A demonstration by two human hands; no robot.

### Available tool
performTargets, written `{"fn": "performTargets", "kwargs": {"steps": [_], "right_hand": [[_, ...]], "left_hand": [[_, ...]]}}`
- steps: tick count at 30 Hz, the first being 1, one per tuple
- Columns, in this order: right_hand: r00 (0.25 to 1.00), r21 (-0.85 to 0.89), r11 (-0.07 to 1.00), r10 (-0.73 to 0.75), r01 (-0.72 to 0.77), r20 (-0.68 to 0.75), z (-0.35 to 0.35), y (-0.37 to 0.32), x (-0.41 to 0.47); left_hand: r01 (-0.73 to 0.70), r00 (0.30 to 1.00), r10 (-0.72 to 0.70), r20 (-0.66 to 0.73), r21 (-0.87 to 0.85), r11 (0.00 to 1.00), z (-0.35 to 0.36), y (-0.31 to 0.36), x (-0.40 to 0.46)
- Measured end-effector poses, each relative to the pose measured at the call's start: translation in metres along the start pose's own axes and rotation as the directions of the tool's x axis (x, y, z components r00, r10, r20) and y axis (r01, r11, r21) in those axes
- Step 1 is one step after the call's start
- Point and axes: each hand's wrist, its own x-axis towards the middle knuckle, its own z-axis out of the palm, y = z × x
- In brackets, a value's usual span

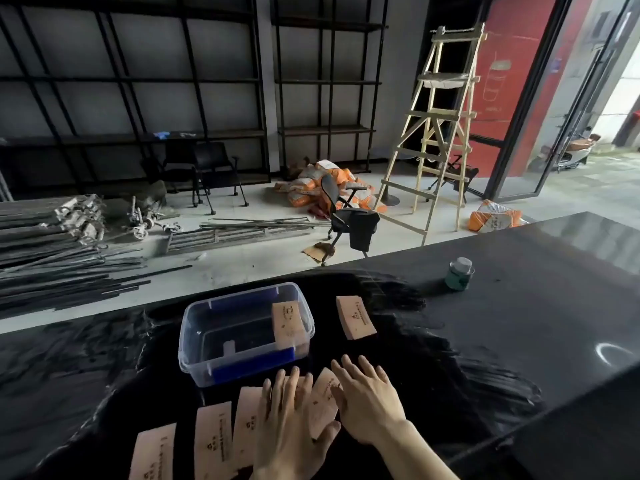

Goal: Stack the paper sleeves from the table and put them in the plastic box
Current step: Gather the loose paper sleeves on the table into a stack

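Several tan paper sleeves lie in a row on the black cloth at the near edge, among them one at far left (154, 452), one beside it (213, 439) and a third (246, 424). My left hand (291, 427) lies flat, fingers spread, over the row. My right hand (367, 400) rests flat beside it, both touching the same sleeve (322, 400). The clear plastic box (194, 344) with blue clips stands just behind my hands, with a small stack of sleeves (286, 323) leaning inside its right end. One more sleeve (356, 317) lies to the right of the box.
A green-grey tin (459, 273) stands on the dark table (554, 306) at the back right. Beyond the table the floor holds metal bars, chairs, orange sacks and a wooden ladder (436, 126).
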Motion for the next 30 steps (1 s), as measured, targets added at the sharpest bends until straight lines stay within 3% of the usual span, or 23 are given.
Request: {"fn": "performTargets", "kwargs": {"steps": [7,8,14,20,22,24,27,30], "right_hand": [[0.999,-0.025,0.999,-0.022,0.024,0.047,0.021,0.01,-0.003],[0.999,-0.026,0.999,-0.024,0.025,0.045,0.022,0.011,-0.003],[0.994,0.117,0.99,-0.063,0.073,-0.089,0.021,0.018,-0.005],[0.957,0.141,0.957,-0.225,0.253,-0.184,0.022,0.033,-0.008],[0.947,0.158,0.95,-0.231,0.269,-0.223,0.026,0.037,-0.009],[0.939,0.145,0.951,-0.233,0.275,-0.253,0.031,0.038,-0.011],[0.938,0.143,0.953,-0.224,0.268,-0.266,0.035,0.037,-0.013],[0.938,0.13,0.957,-0.218,0.26,-0.269,0.035,0.036,-0.013]], "left_hand": [[0.022,1.0,-0.022,0.008,-0.025,0.999,-0.003,0.005,-0.002],[0.027,0.999,-0.024,0.046,-0.052,0.998,-0.006,0.006,0.0],[0.033,0.999,-0.04,-0.016,-0.301,0.953,-0.012,0.001,0.004],[-0.055,0.998,0.037,-0.045,-0.498,0.865,-0.013,-0.007,-0.008],[-0.042,0.985,-0.055,-0.164,-0.538,0.842,-0.013,-0.01,-0.018],[0.086,0.923,-0.269,-0.277,-0.532,0.842,-0.016,-0.017,-0.025],[0.355,0.919,-0.391,-0.053,-0.322,0.877,-0.02,-0.024,-0.025],[0.343,0.939,-0.336,0.071,-0.244,0.907,-0.026,-0.024,-0.018]]}}
